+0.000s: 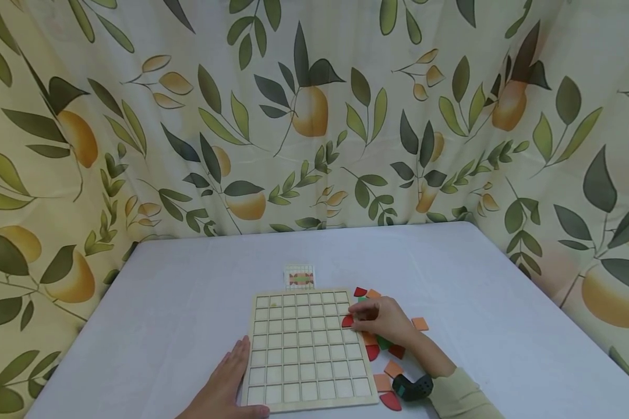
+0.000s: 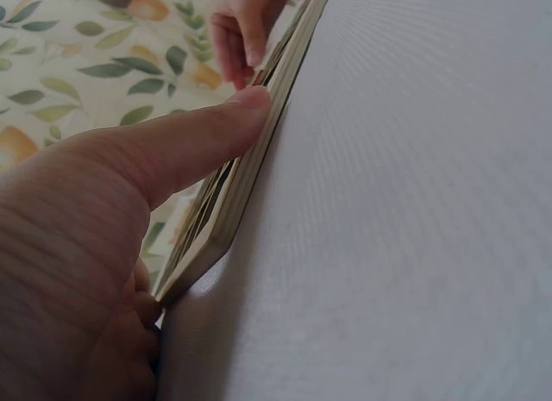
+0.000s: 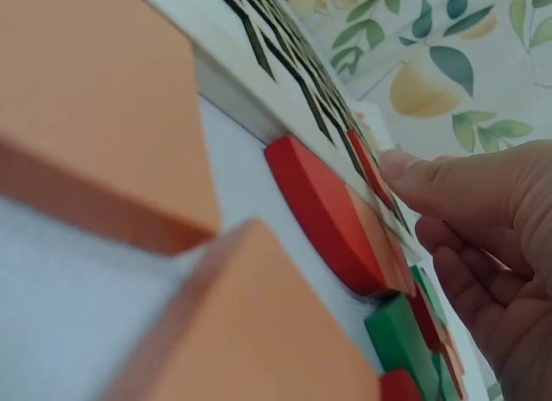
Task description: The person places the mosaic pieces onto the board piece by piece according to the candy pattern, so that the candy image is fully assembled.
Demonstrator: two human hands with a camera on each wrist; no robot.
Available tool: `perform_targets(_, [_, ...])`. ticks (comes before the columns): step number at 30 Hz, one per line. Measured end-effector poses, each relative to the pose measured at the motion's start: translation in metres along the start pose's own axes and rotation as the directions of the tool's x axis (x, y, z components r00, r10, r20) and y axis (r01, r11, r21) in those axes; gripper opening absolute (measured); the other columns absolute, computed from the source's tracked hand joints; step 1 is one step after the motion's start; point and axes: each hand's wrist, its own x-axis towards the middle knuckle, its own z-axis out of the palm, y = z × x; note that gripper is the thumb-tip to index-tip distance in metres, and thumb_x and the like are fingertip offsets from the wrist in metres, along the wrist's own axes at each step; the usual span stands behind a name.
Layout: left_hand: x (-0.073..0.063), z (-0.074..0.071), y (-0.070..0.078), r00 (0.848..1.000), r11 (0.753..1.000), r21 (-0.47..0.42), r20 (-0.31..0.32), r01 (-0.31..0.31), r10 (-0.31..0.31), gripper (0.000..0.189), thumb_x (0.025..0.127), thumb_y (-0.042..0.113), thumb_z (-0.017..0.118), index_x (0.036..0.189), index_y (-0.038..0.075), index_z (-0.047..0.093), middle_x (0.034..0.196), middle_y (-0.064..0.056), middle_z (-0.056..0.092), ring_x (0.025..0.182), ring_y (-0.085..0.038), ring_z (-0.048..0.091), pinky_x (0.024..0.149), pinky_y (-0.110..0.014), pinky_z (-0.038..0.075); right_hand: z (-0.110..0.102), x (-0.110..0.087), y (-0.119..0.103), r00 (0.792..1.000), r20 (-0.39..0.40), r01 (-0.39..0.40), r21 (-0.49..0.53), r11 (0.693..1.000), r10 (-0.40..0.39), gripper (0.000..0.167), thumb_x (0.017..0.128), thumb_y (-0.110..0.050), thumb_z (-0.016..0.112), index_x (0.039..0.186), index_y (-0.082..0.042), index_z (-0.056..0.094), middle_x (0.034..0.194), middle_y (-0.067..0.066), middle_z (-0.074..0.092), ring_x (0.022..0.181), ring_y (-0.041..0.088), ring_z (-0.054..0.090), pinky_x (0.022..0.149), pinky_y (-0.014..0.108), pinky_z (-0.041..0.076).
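A square wooden grid board (image 1: 314, 404) lies on the table, its cells bare apart from the right side. My left hand (image 1: 222, 375) rests along the board's left edge with fingers straight. Its thumb (image 2: 207, 138) lies across the front edge near the corner. With its thumb and fingers, my right hand (image 1: 387, 321) pinches a red quarter-circle tile (image 1: 347, 320) at a cell in the right-hand column. In the right wrist view, the thumb tip touches this red tile (image 3: 371, 166), which stands tilted against the grid. Part of it is hidden by the fingers.
Red, orange and green tiles lie beside the board's right edge, among them an orange square (image 1: 420, 323) and a red quarter-circle (image 1: 390, 401). Behind the board is a small pattern card (image 1: 300, 277). A leaf-printed curtain (image 1: 314, 145) hangs around the white table (image 1: 188, 291).
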Motion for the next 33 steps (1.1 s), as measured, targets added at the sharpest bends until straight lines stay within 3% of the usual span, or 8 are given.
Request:
perform_targets(7, [-0.001, -0.001, 0.001, 1.000, 1.000, 0.000, -0.007, -0.004, 0.004, 0.123, 0.065, 0.062, 0.070, 0.143, -0.008, 0.006, 0.148, -0.025, 0.012, 0.136, -0.037, 0.007, 0.106, -0.053, 0.007, -0.009, -0.008, 0.003, 0.999, -0.019, -0.034, -0.008, 0.999, 0.034, 0.026, 0.077, -0.016, 0.075, 0.101, -0.006, 0.070, 0.093, 0.001, 0.066, 0.083, 0.018, 0.060, 0.069, 0.023, 0.051])
perform_targets(11, [-0.001, 0.000, 0.000, 1.000, 1.000, -0.002, -0.010, -0.002, 0.002, 0.122, 0.065, 0.061, 0.070, 0.144, -0.006, 0.006, 0.149, -0.024, 0.012, 0.136, -0.036, 0.007, 0.106, -0.051, 0.006, -0.014, -0.014, 0.006, 0.993, -0.033, -0.112, -0.023, 0.993, 0.112, 0.027, 0.077, -0.019, 0.075, 0.102, -0.009, 0.070, 0.094, -0.002, 0.066, 0.088, 0.017, 0.060, 0.073, 0.024, 0.050])
perform_targets(19, [0.000, 0.002, -0.002, 1.000, 1.000, -0.015, -0.007, -0.008, 0.008, 0.122, 0.065, 0.061, 0.070, 0.144, -0.005, 0.005, 0.150, -0.022, 0.011, 0.137, -0.035, 0.005, 0.106, -0.037, 0.002, -0.025, -0.022, 0.012, 0.979, -0.062, -0.197, -0.039, 0.980, 0.194, 0.029, 0.076, -0.021, 0.076, 0.103, -0.014, 0.071, 0.096, -0.004, 0.066, 0.095, 0.019, 0.058, 0.080, 0.033, 0.050])
perform_targets(28, [0.002, 0.001, -0.002, 1.000, 1.000, -0.001, -0.007, -0.003, 0.003, 0.124, 0.064, 0.064, 0.069, 0.144, -0.006, 0.005, 0.149, -0.022, 0.012, 0.137, -0.036, 0.007, 0.107, -0.051, 0.007, -0.037, -0.028, 0.017, 0.966, -0.108, -0.238, -0.030, 0.971, 0.233, 0.031, 0.075, -0.021, 0.077, 0.103, -0.012, 0.071, 0.101, 0.000, 0.067, 0.102, 0.023, 0.058, 0.081, 0.035, 0.050])
perform_targets(30, [0.001, 0.001, -0.002, 1.000, 1.000, -0.007, -0.005, -0.007, 0.007, 0.123, 0.065, 0.063, 0.070, 0.144, -0.006, 0.005, 0.149, -0.022, 0.011, 0.137, -0.035, 0.006, 0.107, -0.045, 0.004, -0.040, -0.031, 0.017, 0.966, -0.120, -0.237, -0.046, 0.970, 0.231, 0.031, 0.074, -0.021, 0.077, 0.103, -0.011, 0.071, 0.101, 0.001, 0.067, 0.100, 0.023, 0.058, 0.080, 0.037, 0.051])
perform_targets(33, [0.000, 0.001, -0.002, 1.000, 1.000, -0.016, -0.007, -0.014, 0.014, 0.122, 0.066, 0.062, 0.070, 0.144, -0.006, 0.005, 0.149, -0.023, 0.011, 0.137, -0.035, 0.005, 0.106, -0.025, -0.007, -0.045, -0.035, 0.018, 0.964, -0.142, -0.238, -0.075, 0.968, 0.226, 0.030, 0.074, -0.019, 0.078, 0.102, -0.010, 0.071, 0.102, 0.003, 0.066, 0.097, 0.023, 0.059, 0.080, 0.039, 0.051])
